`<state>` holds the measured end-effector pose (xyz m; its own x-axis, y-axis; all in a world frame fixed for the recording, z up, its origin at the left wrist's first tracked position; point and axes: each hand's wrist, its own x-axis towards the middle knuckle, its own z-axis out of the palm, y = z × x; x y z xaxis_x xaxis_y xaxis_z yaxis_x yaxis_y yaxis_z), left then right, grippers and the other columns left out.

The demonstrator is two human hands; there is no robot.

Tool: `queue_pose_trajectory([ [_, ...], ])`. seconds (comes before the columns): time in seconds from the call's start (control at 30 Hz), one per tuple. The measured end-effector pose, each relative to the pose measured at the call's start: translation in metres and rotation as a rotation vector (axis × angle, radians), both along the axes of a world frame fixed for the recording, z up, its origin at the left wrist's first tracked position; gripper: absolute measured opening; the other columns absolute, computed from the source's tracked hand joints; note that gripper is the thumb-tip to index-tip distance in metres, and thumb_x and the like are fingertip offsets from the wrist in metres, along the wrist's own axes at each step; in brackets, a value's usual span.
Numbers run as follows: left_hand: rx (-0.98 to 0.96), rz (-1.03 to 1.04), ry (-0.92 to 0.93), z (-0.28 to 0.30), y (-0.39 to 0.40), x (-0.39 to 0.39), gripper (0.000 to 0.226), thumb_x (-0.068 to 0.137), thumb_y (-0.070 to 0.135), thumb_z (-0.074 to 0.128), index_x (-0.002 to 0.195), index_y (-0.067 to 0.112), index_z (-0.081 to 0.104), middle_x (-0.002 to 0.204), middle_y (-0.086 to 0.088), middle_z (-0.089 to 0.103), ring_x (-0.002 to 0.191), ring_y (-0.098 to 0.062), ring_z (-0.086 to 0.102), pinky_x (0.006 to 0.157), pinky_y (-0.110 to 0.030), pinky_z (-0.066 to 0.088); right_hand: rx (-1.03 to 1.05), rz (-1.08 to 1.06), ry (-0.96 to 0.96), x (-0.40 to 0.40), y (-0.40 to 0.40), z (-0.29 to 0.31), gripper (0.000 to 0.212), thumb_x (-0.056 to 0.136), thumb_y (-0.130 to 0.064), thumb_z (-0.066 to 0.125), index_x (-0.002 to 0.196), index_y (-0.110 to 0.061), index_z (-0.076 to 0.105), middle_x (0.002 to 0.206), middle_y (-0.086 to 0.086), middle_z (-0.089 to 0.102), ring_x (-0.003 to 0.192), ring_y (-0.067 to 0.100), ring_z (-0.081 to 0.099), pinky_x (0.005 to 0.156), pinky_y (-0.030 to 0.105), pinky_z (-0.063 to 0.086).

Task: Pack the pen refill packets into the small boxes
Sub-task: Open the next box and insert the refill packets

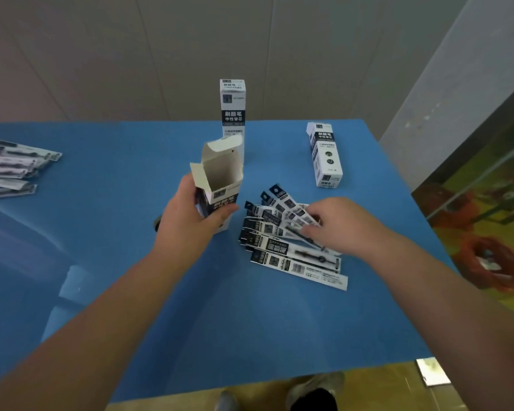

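My left hand (190,216) grips a small white-and-black box (220,180) that stands upright on the blue table (131,262) with its top flaps open and its inside bare. Just right of it lies a fanned pile of several pen refill packets (282,247). My right hand (336,225) rests on the pile's right side, its fingertips curled onto the upper packets. A tall closed box (233,114) stands upright behind the open one. Another closed box (325,154) lies at the back right.
A second heap of refill packets (9,166) lies at the table's far left edge. The table's right edge runs diagonally past my right arm. Below the near edge I see yellow floor and shoes (315,390).
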<state>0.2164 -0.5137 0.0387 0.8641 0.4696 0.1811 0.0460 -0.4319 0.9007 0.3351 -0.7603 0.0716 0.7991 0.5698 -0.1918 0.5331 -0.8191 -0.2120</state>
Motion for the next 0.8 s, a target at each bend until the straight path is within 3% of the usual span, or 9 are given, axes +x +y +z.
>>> queue_pose_trajectory([
  [0.1, 0.013, 0.024, 0.01, -0.001, 0.0, 0.0, 0.052, 0.076, 0.052, 0.082, 0.107, 0.065, 0.043, 0.106, 0.042, 0.062, 0.103, 0.02, 0.058, 0.075, -0.005, 0.043, -0.037, 0.027, 0.045, 0.007, -0.001, -0.001, 0.024, 0.093, -0.038, 0.062, 0.082, -0.016, 0.063, 0.072, 0.002, 0.063, 0.065, 0.018, 0.061, 0.054, 0.031, 0.045],
  [0.3, 0.004, 0.08, 0.008, -0.006, -0.003, 0.002, 0.05, 0.079, 0.045, 0.082, 0.115, 0.05, 0.047, 0.105, 0.041, 0.062, 0.102, 0.017, 0.058, 0.077, -0.011, 0.045, 0.049, -0.004, 0.118, 0.022, -0.002, 0.001, 0.032, 0.092, -0.042, 0.064, 0.073, -0.016, 0.062, 0.065, 0.0, 0.061, 0.059, 0.015, 0.059, 0.053, 0.031, 0.041],
  [0.4, 0.017, 0.095, 0.008, -0.004, -0.007, 0.003, 0.048, 0.079, 0.045, 0.083, 0.108, 0.06, 0.047, 0.105, 0.042, 0.062, 0.102, 0.018, 0.058, 0.074, -0.005, 0.044, 0.18, -0.066, 0.156, 0.025, -0.008, 0.008, 0.037, 0.091, -0.045, 0.067, 0.067, -0.017, 0.061, 0.055, -0.005, 0.056, 0.047, 0.009, 0.05, 0.048, 0.026, 0.035],
  [0.5, 0.02, 0.12, 0.01, -0.005, -0.009, 0.003, 0.051, 0.079, 0.043, 0.083, 0.105, 0.066, 0.046, 0.103, 0.043, 0.062, 0.101, 0.02, 0.058, 0.075, -0.01, 0.044, 0.305, -0.094, 0.21, 0.025, -0.013, 0.019, 0.024, 0.089, -0.045, 0.07, 0.075, -0.026, 0.066, 0.063, -0.009, 0.066, 0.051, -0.002, 0.059, 0.053, 0.024, 0.045],
  [0.57, 0.023, 0.13, 0.01, -0.006, -0.01, 0.003, 0.05, 0.078, 0.044, 0.083, 0.108, 0.061, 0.047, 0.104, 0.043, 0.062, 0.101, 0.02, 0.058, 0.074, -0.006, 0.044, 0.421, -0.132, 0.308, 0.021, -0.016, 0.024, 0.012, 0.088, -0.039, 0.072, 0.083, -0.029, 0.068, 0.073, -0.013, 0.074, 0.059, 0.001, 0.069, 0.06, 0.026, 0.053],
  [0.67, 0.03, 0.131, 0.009, -0.007, -0.012, 0.002, 0.049, 0.077, 0.048, 0.082, 0.109, 0.06, 0.047, 0.105, 0.044, 0.062, 0.1, 0.021, 0.058, 0.068, 0.004, 0.042, 0.607, -0.214, 0.454, 0.017, -0.017, 0.026, 0.01, 0.087, -0.035, 0.073, 0.086, -0.025, 0.071, 0.079, -0.016, 0.076, 0.063, 0.008, 0.074, 0.063, 0.028, 0.055],
  [0.8, 0.05, 0.12, 0.004, -0.004, -0.015, 0.001, 0.059, 0.081, 0.036, 0.084, 0.106, 0.071, 0.043, 0.103, 0.047, 0.06, 0.099, 0.026, 0.056, 0.068, 0.007, 0.038, 0.496, -0.197, 0.36, 0.017, -0.015, 0.024, 0.013, 0.089, -0.036, 0.07, 0.082, -0.025, 0.07, 0.074, -0.015, 0.075, 0.059, 0.005, 0.072, 0.058, 0.025, 0.053],
])
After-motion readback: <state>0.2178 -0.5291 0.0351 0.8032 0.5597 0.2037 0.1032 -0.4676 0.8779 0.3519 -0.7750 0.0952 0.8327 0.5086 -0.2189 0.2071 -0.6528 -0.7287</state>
